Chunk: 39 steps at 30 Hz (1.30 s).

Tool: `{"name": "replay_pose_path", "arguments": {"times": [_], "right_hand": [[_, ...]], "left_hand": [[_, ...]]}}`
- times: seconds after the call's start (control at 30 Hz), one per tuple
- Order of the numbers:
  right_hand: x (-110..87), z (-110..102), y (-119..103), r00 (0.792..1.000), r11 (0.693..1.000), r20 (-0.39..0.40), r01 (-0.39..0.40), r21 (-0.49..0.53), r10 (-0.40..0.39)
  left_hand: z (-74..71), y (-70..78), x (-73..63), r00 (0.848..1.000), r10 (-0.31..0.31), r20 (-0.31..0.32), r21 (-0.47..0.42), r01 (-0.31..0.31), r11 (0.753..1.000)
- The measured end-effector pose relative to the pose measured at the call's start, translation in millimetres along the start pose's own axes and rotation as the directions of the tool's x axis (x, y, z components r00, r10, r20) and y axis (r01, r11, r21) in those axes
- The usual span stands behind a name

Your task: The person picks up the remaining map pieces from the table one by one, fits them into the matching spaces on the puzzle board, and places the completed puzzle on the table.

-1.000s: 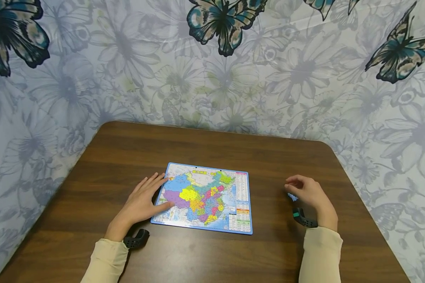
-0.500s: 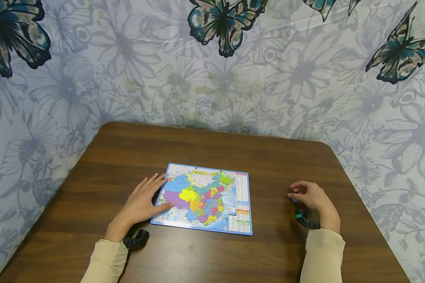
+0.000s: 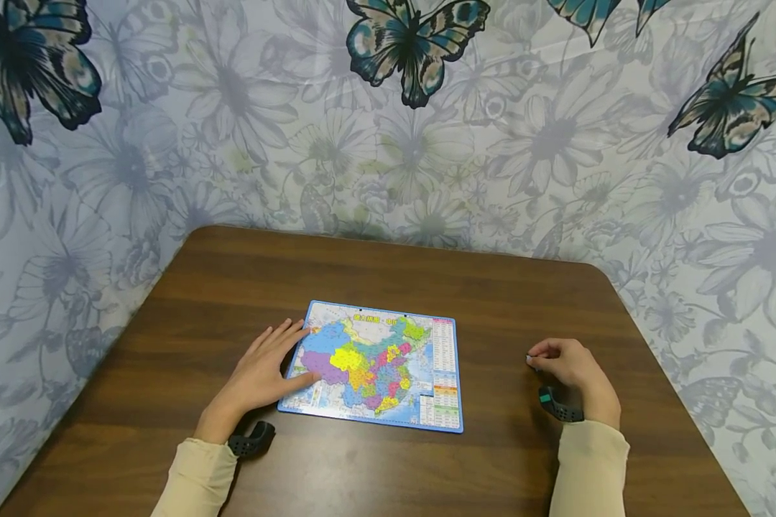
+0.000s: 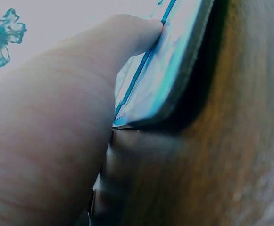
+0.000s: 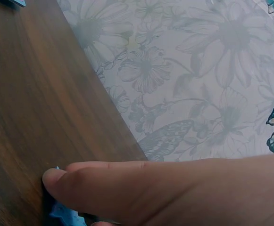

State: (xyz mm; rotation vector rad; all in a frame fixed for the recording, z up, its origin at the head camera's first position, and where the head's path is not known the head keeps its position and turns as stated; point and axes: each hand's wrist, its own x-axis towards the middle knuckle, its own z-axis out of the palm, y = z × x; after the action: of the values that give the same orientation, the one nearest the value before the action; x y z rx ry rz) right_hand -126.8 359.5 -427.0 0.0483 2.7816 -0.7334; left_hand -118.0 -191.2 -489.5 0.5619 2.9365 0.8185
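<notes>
A map puzzle board with a blue border and colourful regions lies on the table. My left hand rests at its left side, fingers spread along the edge and thumb over the lower left part. In the left wrist view the thumb touches the face of the board near its rounded corner. To the right of the board, my right hand pinches a small blue puzzle piece between thumb and fingers. Most of that piece is hidden behind the hand in the head view; its jagged edge shows in the right wrist view.
The brown wooden table has rounded far corners. Behind it hangs a pale cloth backdrop printed with flowers and teal butterflies. Each wrist wears a black band.
My right hand has closed its fingers on the small blue puzzle piece, shifting slightly right and nearer to me. My left hand stays on the board. The head view has tilted up slightly.
</notes>
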Motion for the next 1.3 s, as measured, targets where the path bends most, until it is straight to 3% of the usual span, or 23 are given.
{"name": "replay_pose_path", "arguments": {"times": [0.2,0.53,0.83,1.3], "right_hand": [[-0.1,1.2,0.7,1.000,1.000,-0.021,0.024,0.001,-0.024],[-6.9,4.2,7.2,0.999,1.000,0.035,0.001,0.028,-0.002],[-2.2,1.4,5.0,0.999,0.999,0.008,0.031,0.006,-0.031],[-0.9,1.5,-0.9,0.999,0.999,-0.047,-0.006,-0.039,0.004]], "left_hand": [[-1.1,-0.6,2.4,1.000,0.005,0.000,0.002,-0.005,1.000],[7.6,-3.3,-2.3,1.000,-0.004,0.008,0.005,0.004,1.000],[5.2,-2.6,1.5,1.000,-0.004,-0.011,0.013,0.004,1.000],[3.4,-1.5,0.9,1.000,-0.012,-0.001,0.000,0.012,1.000]]}}
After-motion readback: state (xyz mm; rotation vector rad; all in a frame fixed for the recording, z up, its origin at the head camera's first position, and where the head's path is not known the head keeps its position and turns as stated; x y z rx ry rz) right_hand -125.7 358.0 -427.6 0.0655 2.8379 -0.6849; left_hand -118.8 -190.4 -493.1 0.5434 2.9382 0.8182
